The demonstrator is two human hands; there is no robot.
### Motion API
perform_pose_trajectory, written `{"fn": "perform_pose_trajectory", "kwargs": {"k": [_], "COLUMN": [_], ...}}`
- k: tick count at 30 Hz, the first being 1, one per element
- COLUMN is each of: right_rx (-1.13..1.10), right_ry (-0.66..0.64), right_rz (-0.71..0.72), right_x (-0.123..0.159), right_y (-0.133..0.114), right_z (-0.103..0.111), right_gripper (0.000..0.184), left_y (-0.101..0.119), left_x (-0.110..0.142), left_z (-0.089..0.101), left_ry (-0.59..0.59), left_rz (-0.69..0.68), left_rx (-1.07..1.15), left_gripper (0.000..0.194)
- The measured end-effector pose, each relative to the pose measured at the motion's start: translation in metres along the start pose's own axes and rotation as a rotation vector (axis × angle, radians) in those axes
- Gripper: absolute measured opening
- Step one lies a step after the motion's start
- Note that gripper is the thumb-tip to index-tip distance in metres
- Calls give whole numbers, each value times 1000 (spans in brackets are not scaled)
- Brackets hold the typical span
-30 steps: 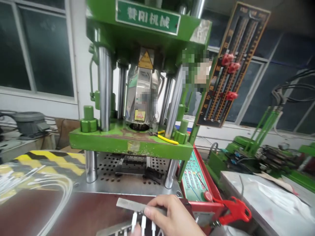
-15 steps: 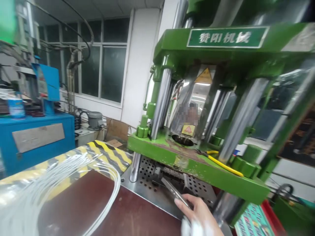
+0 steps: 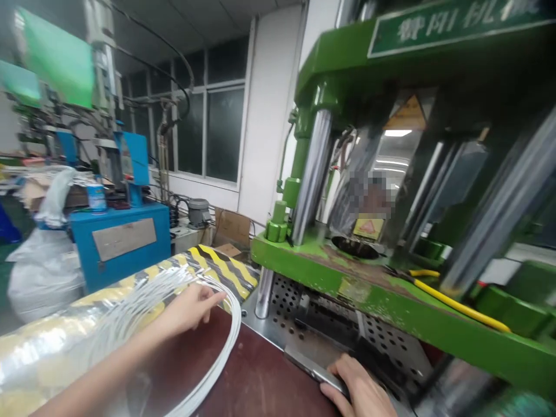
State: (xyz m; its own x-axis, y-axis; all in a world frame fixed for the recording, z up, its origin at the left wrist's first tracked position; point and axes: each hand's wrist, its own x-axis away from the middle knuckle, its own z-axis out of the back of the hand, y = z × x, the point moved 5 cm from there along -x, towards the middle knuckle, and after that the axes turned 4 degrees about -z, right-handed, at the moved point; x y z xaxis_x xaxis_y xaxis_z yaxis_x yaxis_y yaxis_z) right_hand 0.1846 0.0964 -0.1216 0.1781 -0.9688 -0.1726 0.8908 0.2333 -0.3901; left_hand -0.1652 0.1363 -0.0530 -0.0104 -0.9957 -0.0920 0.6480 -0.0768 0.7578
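Note:
My left hand (image 3: 195, 307) is over the bundle of white cables (image 3: 233, 330). Its index finger is stretched out and the other fingers are partly curled, with nothing plainly held. The fingertips come close to the cable ends; whether they touch is unclear. The cables loop across a brown board (image 3: 264, 376). In my right hand (image 3: 358, 385) is a flat metal bar (image 3: 310, 366), gripped at its near end between thumb and fingers. The bar's far end lies over or just above the board's right edge, beside the perforated metal plate (image 3: 282, 301) of the press.
The green press (image 3: 304, 266) takes up the right side. Yellow-handled pliers (image 3: 460, 304) lie on its ledge. Black and yellow striped sheeting (image 3: 221, 266) covers the table behind the cables. Farther left are a blue machine cabinet (image 3: 125, 243) and a white sack (image 3: 46, 272).
My left hand has come into view over the cables. My right hand has brought the metal bar down and back from the press toward the board. The view has turned left.

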Motion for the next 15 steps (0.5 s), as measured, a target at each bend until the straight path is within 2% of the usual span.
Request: {"fn": "perform_pose_trajectory", "kwargs": {"k": [4, 6, 8, 11, 15], "right_rx": [19, 17, 7, -70, -233], "right_ry": [72, 83, 97, 108, -66], "right_rz": [7, -15, -27, -38, -89], "right_x": [6, 7, 11, 26, 59], "right_y": [-12, -14, -14, -13, 0], "right_z": [12, 16, 24, 47, 67], "right_gripper": [4, 7, 12, 13, 13], "left_y": [32, 43, 48, 44, 38], "left_x": [48, 67, 78, 85, 82], "left_z": [-79, -105, -125, -146, -157], "left_ry": [-416, -528, -575, -599, -551], "left_rz": [-72, -101, -154, -204, -222], "left_rx": [47, -12, -72, -119, -101], "left_gripper": [44, 39, 33, 30, 25]}}
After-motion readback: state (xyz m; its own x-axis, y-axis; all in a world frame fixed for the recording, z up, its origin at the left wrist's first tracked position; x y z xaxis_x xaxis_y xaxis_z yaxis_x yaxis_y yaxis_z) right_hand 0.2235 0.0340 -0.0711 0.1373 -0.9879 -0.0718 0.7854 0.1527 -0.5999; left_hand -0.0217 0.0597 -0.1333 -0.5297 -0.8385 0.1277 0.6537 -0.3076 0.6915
